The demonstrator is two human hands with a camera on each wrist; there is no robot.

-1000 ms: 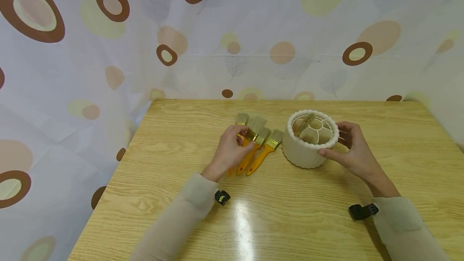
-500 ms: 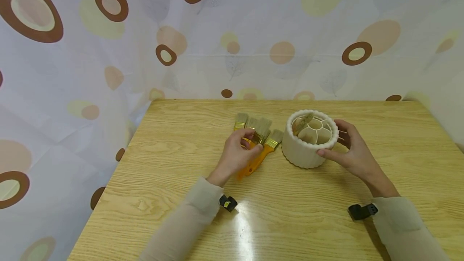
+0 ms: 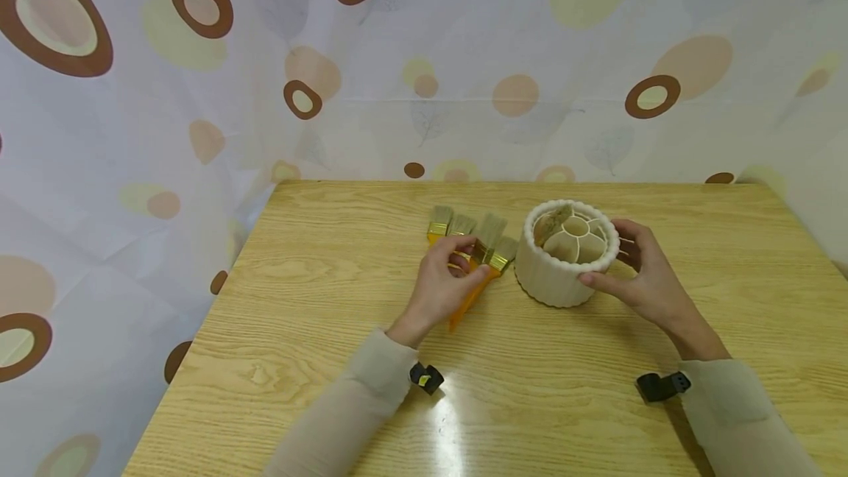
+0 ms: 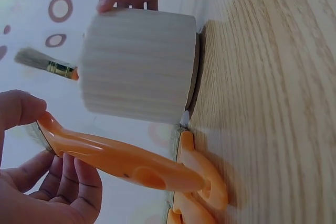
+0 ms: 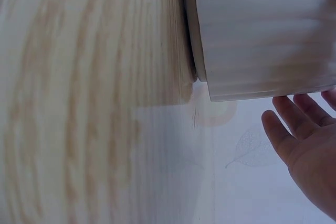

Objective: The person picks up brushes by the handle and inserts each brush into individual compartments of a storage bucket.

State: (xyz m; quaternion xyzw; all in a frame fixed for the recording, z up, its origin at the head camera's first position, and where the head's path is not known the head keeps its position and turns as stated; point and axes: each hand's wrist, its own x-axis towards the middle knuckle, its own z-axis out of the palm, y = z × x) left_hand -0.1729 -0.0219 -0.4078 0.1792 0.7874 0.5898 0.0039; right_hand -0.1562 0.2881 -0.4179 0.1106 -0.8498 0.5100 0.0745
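My left hand pinches a flat paintbrush near its metal ferrule, just above the table. Its orange handle slants down toward the tabletop, bristles up. Right of it stands a white, ribbed round brush holder with an inner divider of petal-like compartments. One paintbrush leans in its left part, bristles up. My right hand holds the holder's right side, thumb at the near rim and fingers behind. In the right wrist view the fingertips lie close against the ribbed wall.
Three more paintbrushes lie around my left hand: one at the left, one beside it, and one near the holder. My hand partly covers them. A patterned cloth hangs behind the wooden table.
My left hand has moved right, carrying the pinched paintbrush away from the left brushes and over the rightmost one. My right hand and the holder have stayed in place.
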